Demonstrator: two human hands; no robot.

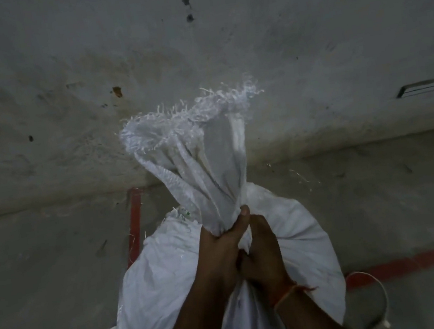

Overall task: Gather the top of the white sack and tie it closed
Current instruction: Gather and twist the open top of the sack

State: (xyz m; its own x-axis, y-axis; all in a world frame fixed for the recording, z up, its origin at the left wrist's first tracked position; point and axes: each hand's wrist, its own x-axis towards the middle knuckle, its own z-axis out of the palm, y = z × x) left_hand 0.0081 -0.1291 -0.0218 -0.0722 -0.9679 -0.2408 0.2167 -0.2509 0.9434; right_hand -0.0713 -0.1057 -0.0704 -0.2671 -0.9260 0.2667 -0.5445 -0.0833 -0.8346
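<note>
A full white woven sack [160, 287] stands upright on the floor right below me. Its top [204, 160] is bunched into a neck that rises above my hands and ends in a frayed, flared edge. My left hand [218, 249] is wrapped around the neck from the left, thumb up against the cloth. My right hand [263, 252] grips the same neck just beside and below it, with an orange thread around the wrist. Both hands touch each other. No knot shows at the neck.
A stained grey wall [64, 101] stands close behind the sack. Red painted lines [135, 222] run across the concrete floor. A white cord or strip [383, 302] lies curled on the floor to the right of the sack. Loose white fibres lie near the wall.
</note>
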